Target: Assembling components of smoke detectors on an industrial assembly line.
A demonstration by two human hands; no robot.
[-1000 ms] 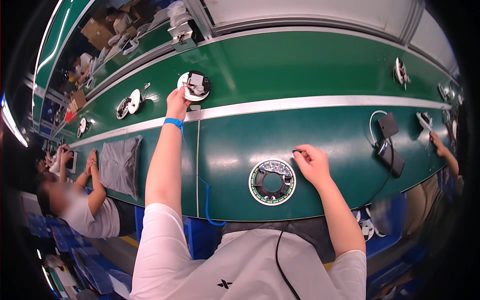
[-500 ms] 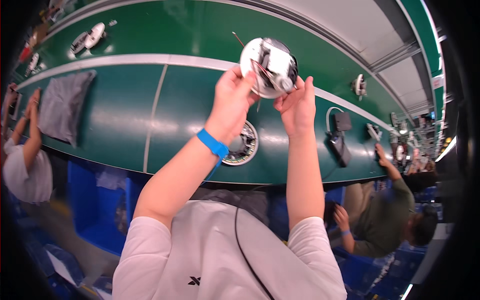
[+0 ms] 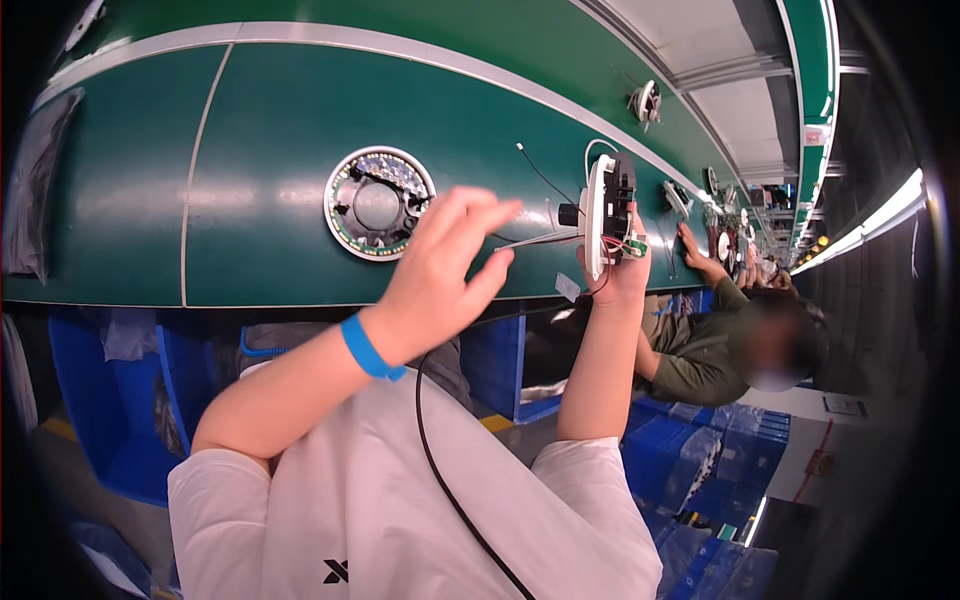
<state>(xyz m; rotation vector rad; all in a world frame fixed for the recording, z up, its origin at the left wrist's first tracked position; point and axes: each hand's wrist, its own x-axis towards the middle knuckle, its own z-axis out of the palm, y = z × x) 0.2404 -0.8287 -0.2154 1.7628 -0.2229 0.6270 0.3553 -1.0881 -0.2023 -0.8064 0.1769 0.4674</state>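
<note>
My right hand (image 3: 630,272) grips a round white device part (image 3: 597,215) from below, turned edge-on. Black fittings and a small green board with thin coloured wires show on its right side; a black cylinder sticks out on its left. Left of it, my left hand (image 3: 445,260) has its thumb and fingers spread, holding nothing. A thin pale strand (image 3: 540,240) runs from the part toward the left thumb; I cannot tell whether they touch. A thin black wire with a white tip rises beside the part. On the bench, left of my left hand, lies a white-rimmed ring with small lights (image 3: 345,225).
The green bench (image 3: 270,130) borders a green strip behind, bearing another round assembly (image 3: 646,103). A grey bag (image 3: 40,190) lies at the far left. Blue bins (image 3: 105,400) stand below the bench edge. A co-worker (image 3: 700,350) sits at right, one hand on the bench.
The round part has moved right and down and turned from face-up to edge-on. My left hand has let go of it and opened; my right hand still holds it. The view has shifted right.
</note>
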